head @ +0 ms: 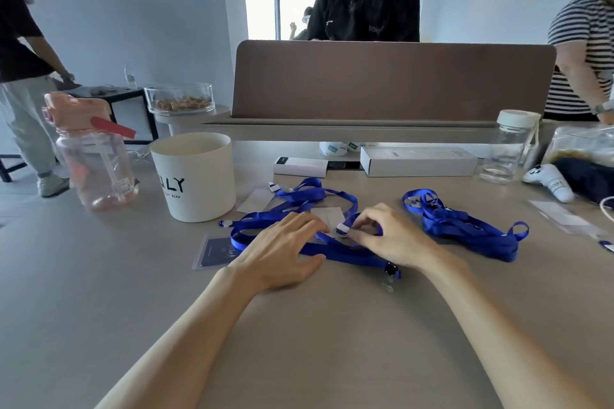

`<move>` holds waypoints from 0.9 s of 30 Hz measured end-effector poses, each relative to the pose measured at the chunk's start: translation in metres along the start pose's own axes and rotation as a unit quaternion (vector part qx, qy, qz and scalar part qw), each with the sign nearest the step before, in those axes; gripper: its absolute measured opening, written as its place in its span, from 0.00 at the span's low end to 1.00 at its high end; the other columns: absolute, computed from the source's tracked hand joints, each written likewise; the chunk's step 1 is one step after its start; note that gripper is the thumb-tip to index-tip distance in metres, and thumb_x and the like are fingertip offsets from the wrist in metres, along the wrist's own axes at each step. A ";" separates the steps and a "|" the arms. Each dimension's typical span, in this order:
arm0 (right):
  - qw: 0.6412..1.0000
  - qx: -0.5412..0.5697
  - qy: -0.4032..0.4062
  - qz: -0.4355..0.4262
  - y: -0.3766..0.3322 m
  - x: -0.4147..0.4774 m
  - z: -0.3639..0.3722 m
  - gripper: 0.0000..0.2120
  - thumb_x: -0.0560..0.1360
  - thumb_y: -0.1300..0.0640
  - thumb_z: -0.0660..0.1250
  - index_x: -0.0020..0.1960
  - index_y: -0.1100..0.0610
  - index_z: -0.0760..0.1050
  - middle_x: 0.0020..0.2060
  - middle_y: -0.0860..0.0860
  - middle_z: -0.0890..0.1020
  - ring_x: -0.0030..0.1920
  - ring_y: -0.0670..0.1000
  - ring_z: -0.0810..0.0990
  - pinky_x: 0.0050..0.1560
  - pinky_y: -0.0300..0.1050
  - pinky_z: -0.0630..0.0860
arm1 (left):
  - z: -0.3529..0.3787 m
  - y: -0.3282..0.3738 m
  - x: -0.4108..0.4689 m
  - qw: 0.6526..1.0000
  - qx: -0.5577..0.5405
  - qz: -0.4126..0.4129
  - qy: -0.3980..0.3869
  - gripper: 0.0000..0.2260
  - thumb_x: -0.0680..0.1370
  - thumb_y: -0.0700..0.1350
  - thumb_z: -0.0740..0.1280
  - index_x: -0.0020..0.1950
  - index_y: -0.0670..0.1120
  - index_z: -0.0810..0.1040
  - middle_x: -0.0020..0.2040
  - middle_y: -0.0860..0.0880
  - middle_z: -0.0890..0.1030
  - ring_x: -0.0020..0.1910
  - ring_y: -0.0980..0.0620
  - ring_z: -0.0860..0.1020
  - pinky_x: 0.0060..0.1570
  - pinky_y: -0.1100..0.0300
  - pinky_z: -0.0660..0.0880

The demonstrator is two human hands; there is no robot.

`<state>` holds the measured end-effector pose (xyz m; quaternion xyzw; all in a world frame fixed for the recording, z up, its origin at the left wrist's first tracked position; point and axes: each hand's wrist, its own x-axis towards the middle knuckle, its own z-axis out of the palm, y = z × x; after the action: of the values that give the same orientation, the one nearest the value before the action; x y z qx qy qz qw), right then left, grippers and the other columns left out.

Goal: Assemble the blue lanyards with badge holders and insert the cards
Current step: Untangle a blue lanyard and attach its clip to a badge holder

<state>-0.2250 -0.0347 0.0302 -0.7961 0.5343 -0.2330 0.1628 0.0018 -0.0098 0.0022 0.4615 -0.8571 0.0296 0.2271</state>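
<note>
1. Blue lanyard (332, 254) is lying tangled mid-table, its white clip (342, 229) being pinched by the right hand (388, 239).
2. The left hand (282, 249) is pressing flat, fingers spread, pinning the strap for threading.
3. Carded badge holder (216, 251) is waiting just left.

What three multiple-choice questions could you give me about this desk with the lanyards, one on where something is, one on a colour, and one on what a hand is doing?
1. Where is the white cup?
A. Left of the lanyards
B. Right of the clear bottle
C. Under the left hand

2. What colour is the lanyard pile?
A. Red
B. Blue
C. Green

3. What is the right hand doing?
A. Lifting the pink jug
B. Resting in the lap
C. Pinching a lanyard clip

Answers: 1 A, it stands left of the straps; 2 B, every strap is blue; 3 C, its fingertips close on the clip while the left hand lies flat on the straps.
</note>
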 end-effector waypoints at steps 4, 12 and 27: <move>0.997 -0.008 -0.060 0.044 -0.005 -0.010 -0.025 0.21 0.67 0.36 0.73 0.34 0.54 0.75 0.31 0.45 0.77 0.33 0.46 0.74 0.36 0.40 0.68 | -0.001 -0.007 -0.001 1.000 -0.005 -0.005 -0.015 0.12 0.78 0.57 0.63 0.57 0.54 0.77 0.61 0.59 0.72 0.61 0.58 0.68 0.56 0.57 0.73; 0.987 -0.020 -0.159 0.024 0.003 -0.011 -0.033 0.05 0.74 0.51 0.72 0.40 0.49 0.79 0.37 0.47 0.84 0.40 0.48 0.81 0.46 0.48 0.77 | 0.000 -0.010 0.001 1.000 0.003 -0.003 0.028 0.06 0.79 0.50 0.64 0.52 0.51 0.78 0.52 0.56 0.78 0.52 0.56 0.73 0.53 0.57 0.73; 0.939 0.339 0.004 -0.059 -0.017 -0.016 -0.026 0.10 0.80 0.64 0.62 0.52 0.55 0.82 0.34 0.45 0.82 0.33 0.46 0.70 0.38 0.39 0.68 | -0.012 0.024 0.006 0.936 -0.326 -0.132 0.000 0.17 0.76 0.54 0.68 0.64 0.56 0.72 0.48 0.57 0.80 0.48 0.64 0.77 0.47 0.68 0.72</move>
<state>-0.2314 -0.0136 0.0570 -0.7227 0.3766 -0.4129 0.4068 -0.0157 0.0019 0.0196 0.4708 -0.7514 -0.2819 0.3666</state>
